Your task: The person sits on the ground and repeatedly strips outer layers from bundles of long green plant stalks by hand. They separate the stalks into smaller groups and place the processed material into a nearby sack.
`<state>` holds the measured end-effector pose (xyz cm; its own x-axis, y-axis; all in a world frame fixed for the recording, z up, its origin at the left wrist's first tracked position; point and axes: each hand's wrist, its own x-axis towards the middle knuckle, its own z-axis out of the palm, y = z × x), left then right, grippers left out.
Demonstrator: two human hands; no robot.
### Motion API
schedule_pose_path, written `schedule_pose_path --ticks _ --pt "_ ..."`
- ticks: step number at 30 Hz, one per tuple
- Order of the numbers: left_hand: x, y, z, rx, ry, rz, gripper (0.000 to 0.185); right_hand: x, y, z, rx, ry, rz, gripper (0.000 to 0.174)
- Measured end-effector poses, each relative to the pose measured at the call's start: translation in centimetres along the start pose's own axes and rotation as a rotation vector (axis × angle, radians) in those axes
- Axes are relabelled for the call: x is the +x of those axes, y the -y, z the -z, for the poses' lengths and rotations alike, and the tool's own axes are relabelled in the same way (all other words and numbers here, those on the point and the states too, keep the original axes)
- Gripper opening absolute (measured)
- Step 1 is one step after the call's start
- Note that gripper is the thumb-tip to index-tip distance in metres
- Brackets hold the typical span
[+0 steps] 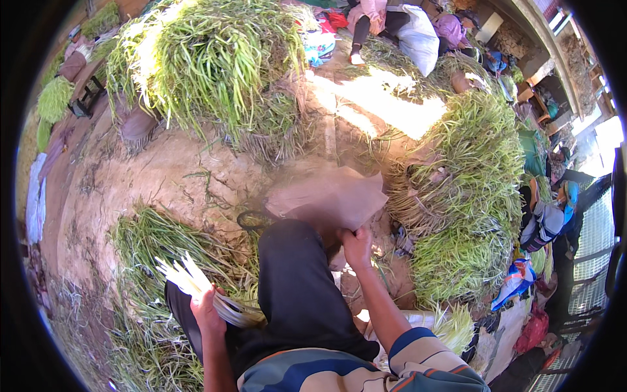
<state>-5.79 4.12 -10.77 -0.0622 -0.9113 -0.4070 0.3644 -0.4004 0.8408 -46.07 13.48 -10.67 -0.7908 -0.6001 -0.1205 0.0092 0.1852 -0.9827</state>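
My left hand [208,308] is closed around a bundle of pale white stems [188,278], held over my left thigh. The stems' white ends point up and to the left, and their other ends reach across my lap. With my right hand [358,247], I grip the near edge of a thin brown sheet [333,196], beyond my raised knee. The sheet is blurred, and whether it is paper or plastic I cannot tell. Below it, a dark loop [253,220] lies by my knee.
Long green leafy stalks [166,245] are strewn on the earthen floor [147,181] to my left. Ahead stands a tall heap of greens [220,63]; another heap [465,206] lies right. Farther off, people [374,22] sit beside a white sack [416,39]. A bench [88,81] stands far left.
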Motion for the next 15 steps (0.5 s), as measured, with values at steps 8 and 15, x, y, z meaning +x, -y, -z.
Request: schedule_pose_path --ticks 8,15 --pt "-2.3 -1.4 -2.2 0.01 -0.037 -0.05 0.017 9.3 11.2 0.8 0.029 -0.044 0.245 0.027" --pt "-3.4 -1.9 -1.1 0.024 -0.114 -0.073 0.013 25.5 24.9 5.3 0.146 -0.172 0.38 0.031"
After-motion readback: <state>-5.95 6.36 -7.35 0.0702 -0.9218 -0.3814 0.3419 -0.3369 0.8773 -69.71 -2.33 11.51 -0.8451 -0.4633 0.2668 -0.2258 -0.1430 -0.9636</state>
